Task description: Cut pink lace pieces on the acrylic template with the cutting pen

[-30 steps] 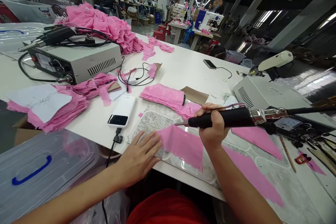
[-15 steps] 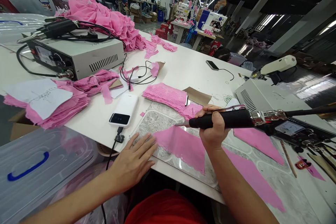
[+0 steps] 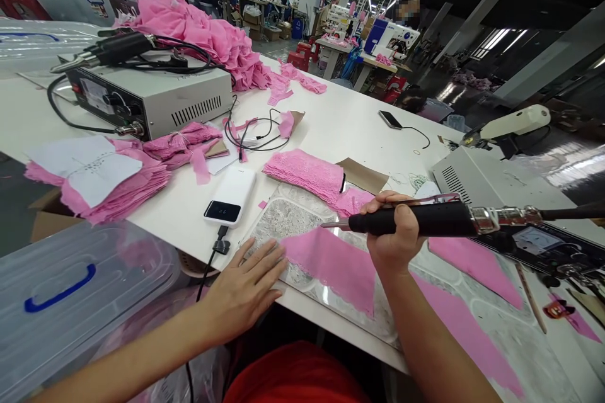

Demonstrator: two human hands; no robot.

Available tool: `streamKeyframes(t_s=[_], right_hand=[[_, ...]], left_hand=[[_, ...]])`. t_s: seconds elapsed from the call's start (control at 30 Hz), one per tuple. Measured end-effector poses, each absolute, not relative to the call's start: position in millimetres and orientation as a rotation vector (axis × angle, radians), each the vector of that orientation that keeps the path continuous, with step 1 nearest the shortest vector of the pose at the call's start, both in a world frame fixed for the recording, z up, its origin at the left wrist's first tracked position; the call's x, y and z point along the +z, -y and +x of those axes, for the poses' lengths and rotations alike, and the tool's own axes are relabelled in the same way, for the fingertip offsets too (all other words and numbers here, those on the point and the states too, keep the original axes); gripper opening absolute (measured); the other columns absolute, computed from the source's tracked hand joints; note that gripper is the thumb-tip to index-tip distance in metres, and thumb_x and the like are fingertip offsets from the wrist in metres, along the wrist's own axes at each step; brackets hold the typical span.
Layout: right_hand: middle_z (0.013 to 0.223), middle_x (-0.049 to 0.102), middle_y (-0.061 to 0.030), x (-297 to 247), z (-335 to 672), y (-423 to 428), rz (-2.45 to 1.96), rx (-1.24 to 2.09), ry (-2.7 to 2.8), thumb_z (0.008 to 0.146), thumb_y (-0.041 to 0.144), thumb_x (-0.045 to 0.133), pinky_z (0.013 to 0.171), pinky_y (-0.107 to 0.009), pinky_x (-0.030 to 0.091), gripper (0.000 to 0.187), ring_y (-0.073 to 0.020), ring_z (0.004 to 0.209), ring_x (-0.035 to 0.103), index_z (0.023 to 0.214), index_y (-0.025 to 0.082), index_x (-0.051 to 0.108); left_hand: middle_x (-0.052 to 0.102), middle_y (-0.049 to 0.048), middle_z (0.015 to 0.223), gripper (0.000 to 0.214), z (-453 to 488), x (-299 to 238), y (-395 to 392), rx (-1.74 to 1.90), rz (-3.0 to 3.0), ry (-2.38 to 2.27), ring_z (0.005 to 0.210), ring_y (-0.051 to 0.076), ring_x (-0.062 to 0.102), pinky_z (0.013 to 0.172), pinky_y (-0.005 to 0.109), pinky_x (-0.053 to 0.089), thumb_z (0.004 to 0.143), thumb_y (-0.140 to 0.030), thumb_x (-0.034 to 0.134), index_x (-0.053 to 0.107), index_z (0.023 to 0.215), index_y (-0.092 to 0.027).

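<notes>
My left hand (image 3: 246, 286) lies flat and open on the near table edge, fingertips on the left end of a pink fabric piece (image 3: 333, 264). That piece rests on a clear patterned plate (image 3: 278, 217). My right hand (image 3: 394, 233) is closed round the black handle of a hot tool (image 3: 425, 219), held level above the fabric. Its metal tip (image 3: 331, 225) points left, just above the pink piece. A cable runs from the tool's rear to the right.
A white power bank (image 3: 231, 196) lies left of the plate. A stack of pink lace (image 3: 305, 173) sits behind it. Grey control boxes stand at back left (image 3: 155, 97) and right (image 3: 477, 179). A clear bin lid (image 3: 70, 289) is at lower left. A phone (image 3: 390, 119) lies farther back.
The view has shifted slightly; both hands keep nearly the same pose, with the tool still level over the pink piece.
</notes>
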State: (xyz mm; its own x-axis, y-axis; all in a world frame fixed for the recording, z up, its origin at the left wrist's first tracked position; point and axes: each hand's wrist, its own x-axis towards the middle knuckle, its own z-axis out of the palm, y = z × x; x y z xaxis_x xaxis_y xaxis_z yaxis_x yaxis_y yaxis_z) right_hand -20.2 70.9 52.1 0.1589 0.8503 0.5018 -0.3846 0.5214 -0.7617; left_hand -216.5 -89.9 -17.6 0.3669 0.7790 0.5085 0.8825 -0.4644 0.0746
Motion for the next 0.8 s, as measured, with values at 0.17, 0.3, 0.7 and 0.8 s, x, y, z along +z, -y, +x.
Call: streamKeyframes(t_s=[0.17, 0.3, 0.7, 0.8], right_hand=[[0.071, 0.058, 0.0024, 52, -21, -70, -0.533, 0.937, 1.092, 0.071, 0.029, 0.059, 0.048, -0.028, 0.046, 0.011, -0.0101, 0.051, 0.055, 0.072, 0.019, 0.059], [0.069, 0.058, 0.0027, 51, -20, -70, -0.536, 0.941, 1.110, 0.072, 0.029, 0.059, 0.050, -0.029, 0.047, 0.010, -0.0101, 0.052, 0.054, 0.071, 0.019, 0.058], [0.071, 0.055, 0.0019, 55, -22, -62, -0.538, 0.979, 1.094, 0.071, 0.029, 0.057, 0.049, -0.027, 0.047, 0.011, -0.0094, 0.053, 0.053, 0.072, 0.019, 0.058], [0.072, 0.054, 0.0023, 57, -26, -55, -0.537, 1.033, 1.104, 0.071, 0.031, 0.057, 0.049, -0.026, 0.046, 0.011, -0.0085, 0.053, 0.053, 0.072, 0.019, 0.057]], left_hand=[[0.057, 0.0086, 0.136, 0.035, -217, -18, 91, -0.715, -2.441, 1.510, 0.132, 0.024, 0.047, 0.117, 0.046, 0.027, 0.096, -0.027, 0.047, 0.056, 0.129, -0.017], [0.056, 0.0094, 0.136, 0.037, -218, -19, 91, -0.713, -2.448, 1.521, 0.133, 0.024, 0.046, 0.117, 0.047, 0.027, 0.096, -0.027, 0.048, 0.054, 0.130, -0.017], [0.055, 0.0093, 0.138, 0.038, -218, -18, 94, -0.695, -2.465, 1.539, 0.134, 0.024, 0.044, 0.118, 0.046, 0.025, 0.096, -0.029, 0.048, 0.054, 0.131, -0.017], [0.054, 0.0094, 0.138, 0.038, -219, -18, 96, -0.687, -2.472, 1.544, 0.134, 0.024, 0.044, 0.117, 0.047, 0.025, 0.096, -0.029, 0.047, 0.054, 0.132, -0.017]])
